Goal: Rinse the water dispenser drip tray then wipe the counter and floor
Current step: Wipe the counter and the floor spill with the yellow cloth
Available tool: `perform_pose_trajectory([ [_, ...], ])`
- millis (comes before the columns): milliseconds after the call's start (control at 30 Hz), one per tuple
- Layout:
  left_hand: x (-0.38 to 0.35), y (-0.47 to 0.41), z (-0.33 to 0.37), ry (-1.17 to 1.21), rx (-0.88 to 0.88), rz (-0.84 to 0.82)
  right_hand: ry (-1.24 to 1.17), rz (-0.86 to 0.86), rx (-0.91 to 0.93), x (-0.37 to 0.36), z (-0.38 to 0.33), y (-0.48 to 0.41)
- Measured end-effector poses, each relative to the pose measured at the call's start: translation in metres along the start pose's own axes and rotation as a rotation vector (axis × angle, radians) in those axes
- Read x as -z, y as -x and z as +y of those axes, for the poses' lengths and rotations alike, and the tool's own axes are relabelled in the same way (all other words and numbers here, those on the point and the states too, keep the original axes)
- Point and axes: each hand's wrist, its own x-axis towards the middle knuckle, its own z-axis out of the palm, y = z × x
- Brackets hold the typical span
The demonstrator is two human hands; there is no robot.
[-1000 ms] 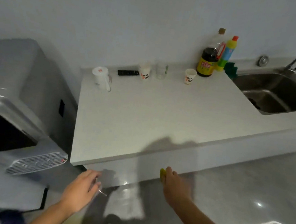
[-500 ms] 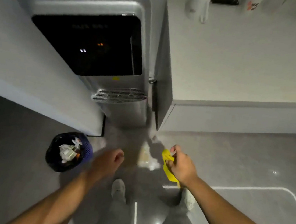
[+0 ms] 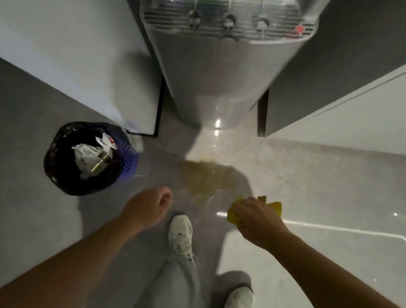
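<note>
I look straight down at the grey floor [image 3: 331, 182] in front of the silver water dispenser [image 3: 217, 75]. Its slatted drip tray [image 3: 228, 18] sits in place under three spouts at the top of the view. A yellowish puddle [image 3: 204, 179] lies on the tiles just before the dispenser's base. My right hand [image 3: 255, 219] grips a yellow cloth [image 3: 272, 207] low over the floor, right of the puddle. My left hand [image 3: 148, 208] hangs curled into a loose fist with nothing in it, left of the puddle.
A bin with a black liner [image 3: 88, 159], holding crumpled paper, stands on the floor at the left. A white wall [image 3: 57, 50] flanks the dispenser on the left, the counter cabinet [image 3: 365, 103] on the right. My two white shoes [image 3: 181, 234] stand below the puddle.
My view has swung from the countertop down to the floor and come closer to it. Both hands have dropped toward the tiles, the right one still holding the yellow cloth.
</note>
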Motion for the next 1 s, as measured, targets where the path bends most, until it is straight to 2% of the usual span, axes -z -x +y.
perform_pose_trajectory([
  [200, -0.124, -0.11, -0.087, -0.055, 0.038, 0.012, 0.036, -0.207, 0.073, -0.192, 0.056, -0.069],
  [367, -0.21, -0.199, -0.152, -0.136, -0.033, 0.105, 0.227, -0.288, 0.067, -0.324, 0.127, -0.131],
  [467, -0.235, -0.239, -0.182, -0.234, -0.065, 0.125, 0.246, -0.138, 0.089, -0.353, 0.178, -0.167],
  [600, -0.244, -0.264, -0.206, -0.344, -0.082, 0.231, 0.363, 0.167, 0.201, -0.352, 0.224, -0.207],
  [733, -0.237, -0.266, -0.223, -0.406, -0.077, 0.226, 0.381, 0.333, -0.035, -0.334, 0.24, -0.226],
  [833, -0.241, -0.262, -0.227, -0.427, -0.101, 0.177, 0.142, 0.488, -0.194, -0.354, 0.224, -0.213],
  [867, -0.245, -0.26, -0.228, -0.415, -0.108, 0.174, 0.039, 0.488, -0.232, -0.368, 0.215, -0.204],
  [933, -0.251, -0.257, -0.229, -0.397, -0.113, 0.169, -0.109, 0.349, -0.33, -0.394, 0.201, -0.188],
  [1000, -0.255, -0.255, -0.23, -0.379, -0.115, 0.168, -0.095, 0.189, -0.41, -0.412, 0.197, -0.182],
])
